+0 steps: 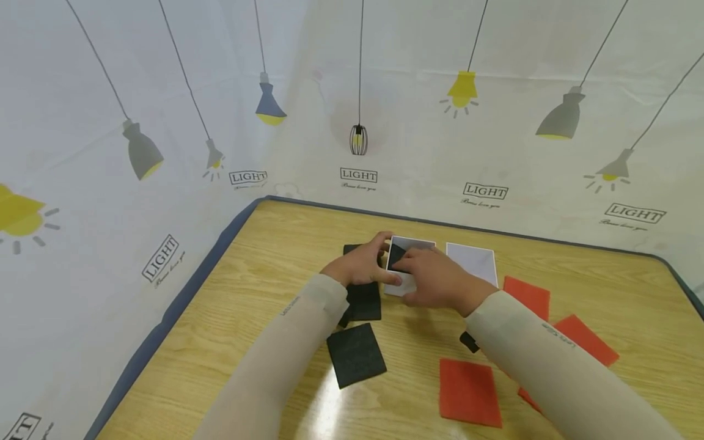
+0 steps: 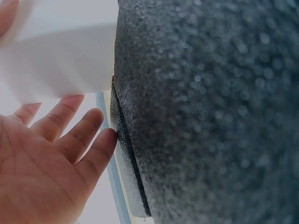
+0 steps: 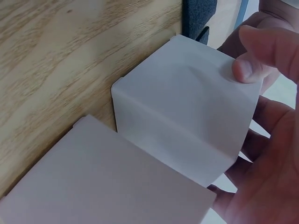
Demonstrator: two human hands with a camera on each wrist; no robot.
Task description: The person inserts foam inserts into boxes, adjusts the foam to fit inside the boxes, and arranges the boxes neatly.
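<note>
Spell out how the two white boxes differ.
The left white box is gripped by the left hand; the right white box is not. A black piece shows inside the left box, none at the right box. The left box sits by black slabs, the right box nearer red squares. Both are white.

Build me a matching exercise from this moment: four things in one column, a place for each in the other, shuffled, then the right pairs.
Things
1. handled white box
2. other white box
3. frontmost black square
4. frontmost red square

Places in the head view
A. flat on the table, beside the right sleeve
B. between the left hand and right hand
C. flat on the table, beside the left sleeve
D. just right of the box being touched

Pairs: 1-B; 2-D; 3-C; 4-A
</note>
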